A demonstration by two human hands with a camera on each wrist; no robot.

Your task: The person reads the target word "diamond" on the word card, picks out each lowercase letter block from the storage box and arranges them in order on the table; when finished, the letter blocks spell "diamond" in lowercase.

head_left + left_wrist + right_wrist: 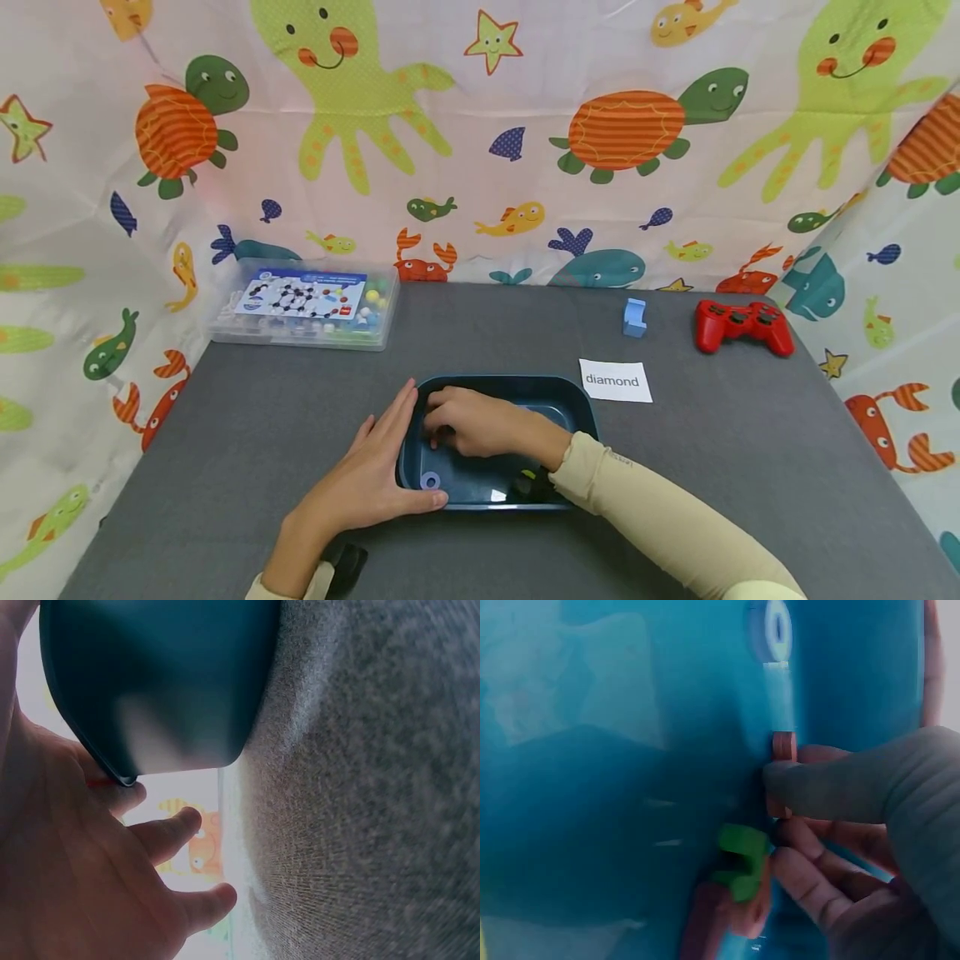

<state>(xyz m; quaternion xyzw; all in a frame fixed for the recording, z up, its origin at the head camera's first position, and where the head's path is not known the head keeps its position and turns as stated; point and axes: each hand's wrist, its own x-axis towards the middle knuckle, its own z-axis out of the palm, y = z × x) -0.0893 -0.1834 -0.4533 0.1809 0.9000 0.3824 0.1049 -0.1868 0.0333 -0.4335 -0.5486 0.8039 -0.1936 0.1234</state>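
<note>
In the head view a dark blue tray [517, 379] stands on the table. My left hand [367, 482] lies against its left side, fingers straight along the outer wall and thumb over the front rim. In the left wrist view the fingers stand spread past the tray's corner. Reaching inside, my right hand [476, 423] pinches a small orange-red piece [783, 742] between thumb and fingers, which cover most of it. Close by lie a green C-shaped piece [746, 859], another orange piece [751, 915] and a dark red piece [706, 922]. A purple ring-shaped piece [430, 481] lies in the front left corner.
A white card reading "diamond" [615, 381] lies right of the tray. Behind it are a light blue block-like holder [633, 318] and a red game controller [742, 327]. A clear plastic box [303, 304] stands at the back left. A printed curtain [480, 167] encloses the table.
</note>
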